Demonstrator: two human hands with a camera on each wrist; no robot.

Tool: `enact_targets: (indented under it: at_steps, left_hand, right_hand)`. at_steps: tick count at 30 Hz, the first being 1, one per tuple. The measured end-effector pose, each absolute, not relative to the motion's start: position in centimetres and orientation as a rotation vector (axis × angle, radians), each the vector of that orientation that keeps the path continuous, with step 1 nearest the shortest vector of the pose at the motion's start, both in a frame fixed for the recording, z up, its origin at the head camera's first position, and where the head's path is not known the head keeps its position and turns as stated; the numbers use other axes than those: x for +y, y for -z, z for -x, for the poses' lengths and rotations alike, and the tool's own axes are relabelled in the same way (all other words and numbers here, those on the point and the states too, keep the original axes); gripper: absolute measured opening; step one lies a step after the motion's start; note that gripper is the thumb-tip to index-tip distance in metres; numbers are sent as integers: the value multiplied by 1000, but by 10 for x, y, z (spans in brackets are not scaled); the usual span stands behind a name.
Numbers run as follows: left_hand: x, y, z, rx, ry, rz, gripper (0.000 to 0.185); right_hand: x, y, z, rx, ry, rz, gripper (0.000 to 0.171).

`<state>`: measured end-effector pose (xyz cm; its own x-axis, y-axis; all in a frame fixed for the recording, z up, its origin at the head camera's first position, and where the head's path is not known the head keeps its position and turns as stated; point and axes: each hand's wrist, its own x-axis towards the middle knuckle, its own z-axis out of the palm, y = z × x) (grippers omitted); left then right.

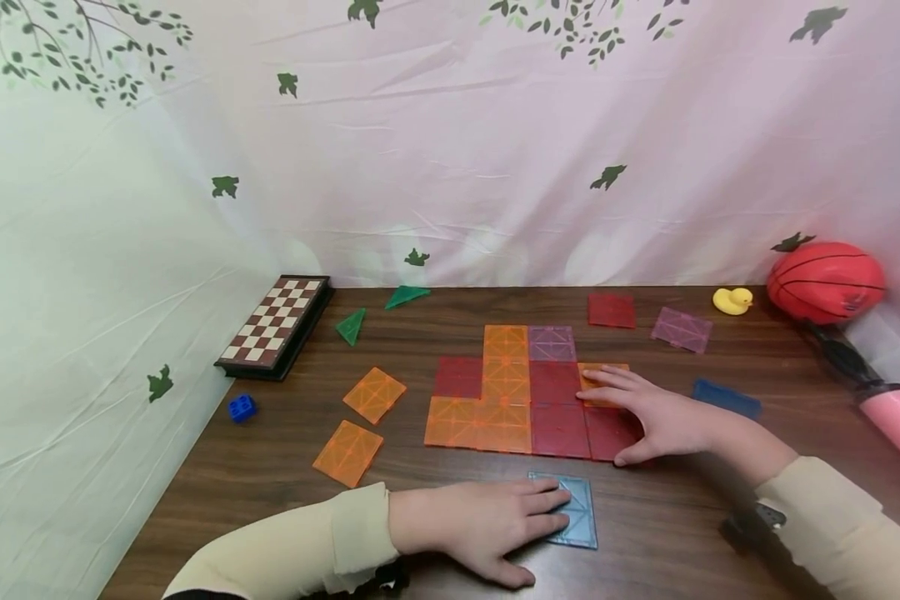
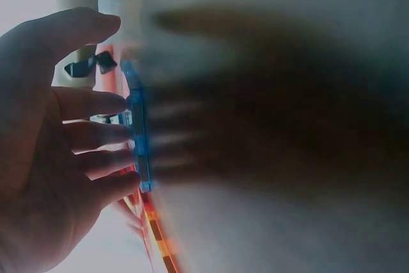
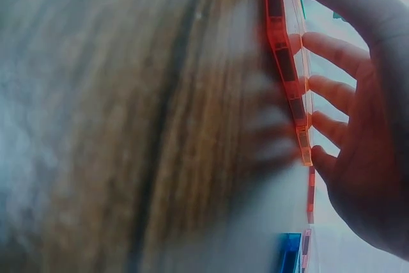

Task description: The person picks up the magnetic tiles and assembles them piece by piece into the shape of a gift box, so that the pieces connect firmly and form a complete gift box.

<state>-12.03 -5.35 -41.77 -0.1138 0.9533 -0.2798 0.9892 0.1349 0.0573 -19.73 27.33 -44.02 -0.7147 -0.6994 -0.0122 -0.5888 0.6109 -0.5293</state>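
While the brown wood-grain table (image 1: 262, 475) carries a joined 10-square patch (image 1: 525, 400) of translucent orange, red and purple plastic, work looks partway: right hand (image 1: 660, 414) spread on its right edge, ungrasping; left hand (image 1: 487, 525) straight-fingered on 1 separate light-blue square tile (image 1: 582, 517); 2 orange squares (image 1: 375, 395), 2 green triangles (image 1: 351, 326) unjoined.

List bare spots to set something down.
Free: between the blue plastic brick and cream left sleeve; right of the pale-blue translucent square tile, toward the cream right sleeve. Crowded: centre, where the right hand touches joined orange, red and purple translucent square tiles.
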Motion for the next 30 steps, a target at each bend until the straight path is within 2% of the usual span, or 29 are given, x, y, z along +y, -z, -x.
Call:
enact_targets:
  at_steps: [12,18,23,30]
  left_hand:
    - [-52,421,137,2235,29,-1833,70]
    - [-68,418,133,2485,-194,-1802,57]
    - [-95,413,127,2790,-347,-1615,50]
    - [-134,409,120,3007,-559,-1208,45]
  right_hand:
    - [273,445,198,2622,750,1055,88]
    - [273,445,199,2631,740,1068,88]
    - [273,444,199,2642,726,1081,88]
    - [273,446,200,2650,713,1079,89]
